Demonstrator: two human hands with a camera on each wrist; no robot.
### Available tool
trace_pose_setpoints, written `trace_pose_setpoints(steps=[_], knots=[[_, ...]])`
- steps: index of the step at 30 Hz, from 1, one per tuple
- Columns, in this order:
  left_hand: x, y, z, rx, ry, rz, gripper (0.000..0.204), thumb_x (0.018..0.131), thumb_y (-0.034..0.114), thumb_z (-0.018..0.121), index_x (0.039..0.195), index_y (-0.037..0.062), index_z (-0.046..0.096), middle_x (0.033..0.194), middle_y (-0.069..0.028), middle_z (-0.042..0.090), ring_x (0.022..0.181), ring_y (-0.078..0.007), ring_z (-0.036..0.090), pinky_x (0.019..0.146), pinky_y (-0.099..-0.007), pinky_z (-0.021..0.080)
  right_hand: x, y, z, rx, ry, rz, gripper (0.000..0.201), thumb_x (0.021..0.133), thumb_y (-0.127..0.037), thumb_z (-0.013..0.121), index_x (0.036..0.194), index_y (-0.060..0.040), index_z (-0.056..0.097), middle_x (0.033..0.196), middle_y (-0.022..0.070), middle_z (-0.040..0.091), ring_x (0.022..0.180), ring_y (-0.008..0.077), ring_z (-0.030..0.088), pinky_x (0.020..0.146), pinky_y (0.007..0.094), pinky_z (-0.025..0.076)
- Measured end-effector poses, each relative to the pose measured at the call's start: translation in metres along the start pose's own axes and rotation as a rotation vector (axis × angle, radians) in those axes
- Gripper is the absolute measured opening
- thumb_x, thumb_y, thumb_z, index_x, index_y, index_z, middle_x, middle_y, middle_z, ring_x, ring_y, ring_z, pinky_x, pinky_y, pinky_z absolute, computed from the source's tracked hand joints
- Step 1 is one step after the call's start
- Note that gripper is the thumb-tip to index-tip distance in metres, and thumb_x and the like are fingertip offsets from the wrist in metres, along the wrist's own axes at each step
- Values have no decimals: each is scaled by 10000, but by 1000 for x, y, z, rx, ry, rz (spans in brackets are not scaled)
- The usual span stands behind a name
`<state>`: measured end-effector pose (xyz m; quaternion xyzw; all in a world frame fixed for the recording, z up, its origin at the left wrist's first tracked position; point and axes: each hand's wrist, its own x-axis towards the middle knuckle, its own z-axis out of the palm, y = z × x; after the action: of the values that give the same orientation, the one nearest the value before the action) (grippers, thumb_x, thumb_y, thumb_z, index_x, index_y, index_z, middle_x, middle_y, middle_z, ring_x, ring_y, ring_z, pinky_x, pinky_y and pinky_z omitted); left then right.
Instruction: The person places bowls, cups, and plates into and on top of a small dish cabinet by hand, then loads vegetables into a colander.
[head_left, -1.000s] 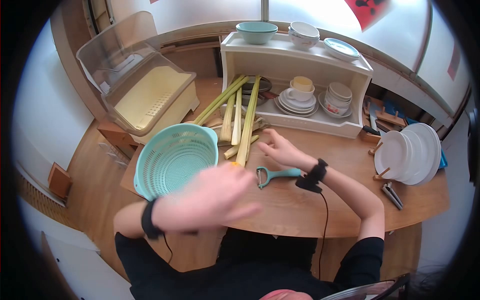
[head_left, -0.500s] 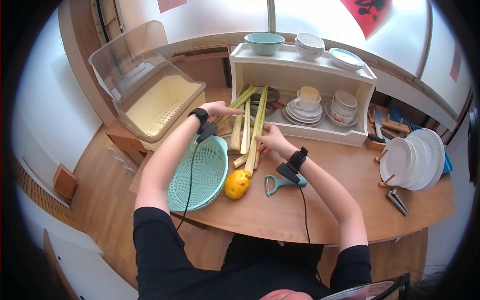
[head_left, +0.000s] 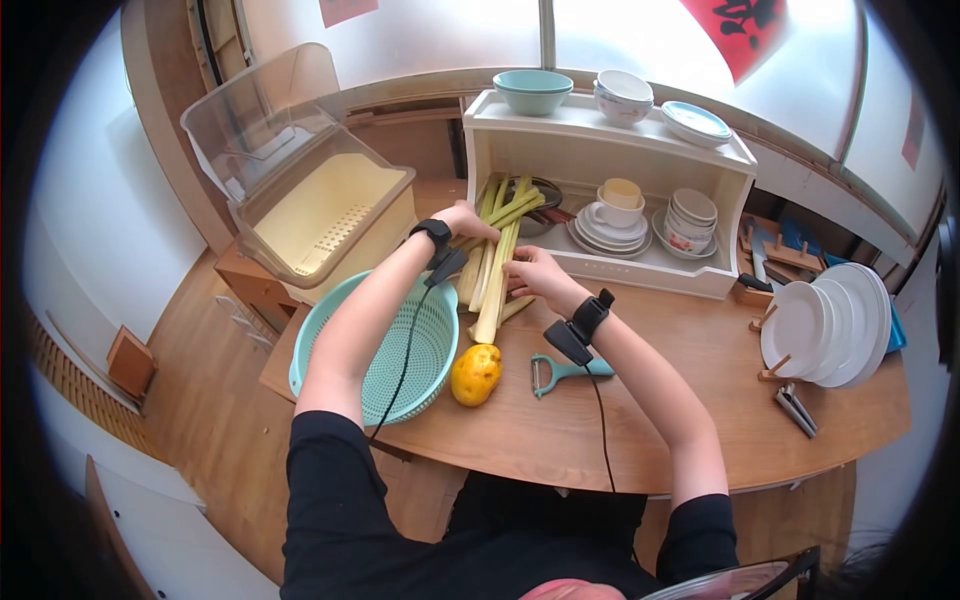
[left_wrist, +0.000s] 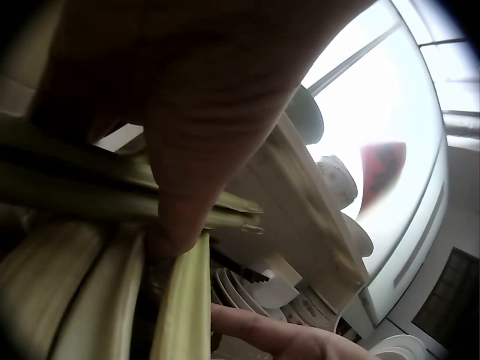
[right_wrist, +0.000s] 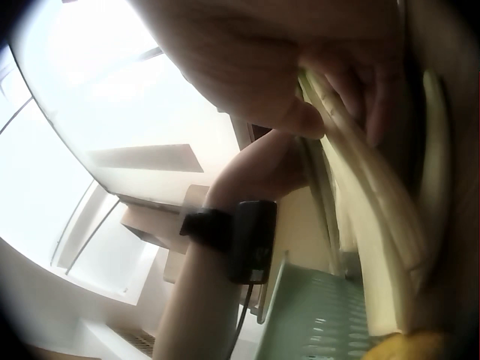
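Note:
Long pale-green celery stalks [head_left: 488, 312] lie in a bunch beside the colander, some crossing over others. My left hand [head_left: 466, 220] grips crossing stalks from above, thumb wrapped over them in the left wrist view [left_wrist: 191, 150]. From the right, my right hand [head_left: 543, 277] holds the longest stalk between thumb and fingers, as the right wrist view shows on the celery [right_wrist: 367, 217]. A yellow potato [head_left: 476, 375] sits at the near end of that stalk. To its right lies a turquoise peeler [head_left: 572, 369].
A turquoise colander [head_left: 425, 365] stands left, under my left forearm. Behind it is a lidded cream bin [head_left: 350, 215], lid raised. A white shelf [head_left: 650, 270] holds bowls, cups and plates. Plates in a rack [head_left: 795, 325] and a knife block [head_left: 752, 290] stand right.
My left hand swung from near the potato back to the celery, leaving the potato on the table. My right hand moved onto the stalks. The bunch has shifted, with left stalks now across the others.

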<state>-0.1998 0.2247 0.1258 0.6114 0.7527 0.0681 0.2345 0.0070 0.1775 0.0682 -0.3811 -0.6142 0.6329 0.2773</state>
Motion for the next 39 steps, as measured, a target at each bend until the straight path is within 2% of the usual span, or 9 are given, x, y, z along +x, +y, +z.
trace_pose_setpoints(steps=[3,5,9,17,23,27,32,35,39], knots=[[-6,4,-3,-39,-12,38,928,604,515,820,1254,-92,555,1186,-221,633,1049,-292,636,867,-362,517,9,4,2,77,-42,-30,508,921,-185,631,1348,10,436,1117,104,623,898,166,656,759,286,558],[1,0,1,-135,119,151,716,696,392,797,1136,-133,590,1034,-195,668,876,-243,659,745,-330,533,13,3,4,123,-54,-63,505,923,-166,631,1351,11,430,1130,114,621,900,175,664,760,287,560],[9,0,3,-225,119,229,622,750,331,758,1118,-142,593,1039,-198,667,892,-228,655,754,-322,530,12,-9,8,195,17,-45,574,911,-143,662,1387,6,378,1147,138,621,933,193,675,743,279,564],[-23,28,-25,-461,-136,313,388,838,206,663,1089,-88,628,912,-132,691,771,-173,661,674,-300,535,-9,-37,9,206,82,-148,635,938,-225,663,1418,15,323,1152,141,623,942,185,677,750,277,571],[-57,47,-52,-521,-274,418,367,865,136,605,1202,-5,573,1054,-79,631,948,-141,595,850,-292,493,-24,-51,15,301,-47,-285,576,963,-247,638,1387,16,350,1166,152,621,1004,208,671,803,288,582],[-70,57,-60,-486,-258,512,374,852,116,614,1208,6,577,1074,-61,630,998,-126,562,911,-287,459,-36,-60,23,325,59,-344,511,977,-190,606,1371,21,359,1197,160,612,1049,244,660,856,325,593],[-78,59,-58,-484,-326,638,482,882,125,625,1340,21,517,1191,-68,606,1096,-136,539,1002,-288,412,-64,-54,30,404,126,-436,542,983,-197,596,1416,-11,330,1234,164,597,1108,243,633,876,326,584],[-94,64,-52,-459,-389,732,526,904,157,619,1398,52,474,1262,-88,594,1175,-167,527,1040,-301,394,-82,-47,28,372,137,-441,530,999,-158,556,1444,-56,288,1203,177,616,1061,223,651,808,318,600],[-103,75,-45,-377,-390,827,545,957,206,618,1437,32,428,1303,-68,559,1201,-135,494,1067,-303,367,-101,-41,28,325,157,-481,604,1016,-145,517,1516,-94,182,1230,164,611,1066,212,649,795,302,587]])
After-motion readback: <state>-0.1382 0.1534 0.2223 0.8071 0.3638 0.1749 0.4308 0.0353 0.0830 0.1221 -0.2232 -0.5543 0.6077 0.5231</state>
